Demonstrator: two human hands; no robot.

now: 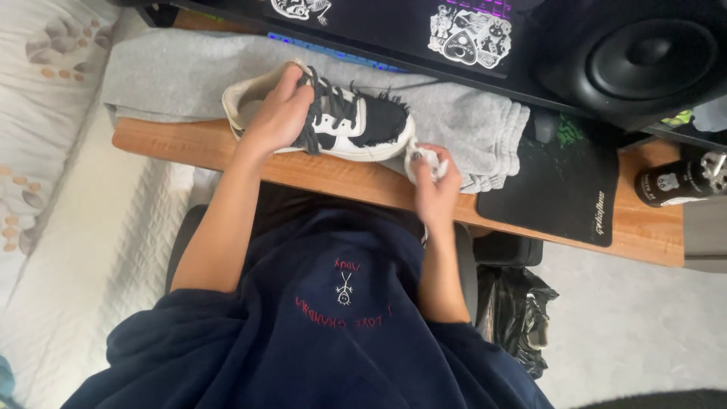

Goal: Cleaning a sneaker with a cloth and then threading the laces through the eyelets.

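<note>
A black and white sneaker (356, 125) with black laces lies on its side on a grey towel (469, 121) at the desk's front edge. My left hand (279, 113) grips the sneaker around its collar and laces. My right hand (433, 178) is closed on a small white wipe (424, 157), which is pressed against the sneaker's white toe sole. Both forearms reach up from my dark blue shirt.
The wooden desk (644, 238) carries a black mouse pad (556, 185), a dark bottle (678, 182) at the right, a black speaker (644, 57) and a stickered dark device (424, 26) at the back. A white quilted bed (60, 189) lies left. A black bag (519, 314) sits on the floor.
</note>
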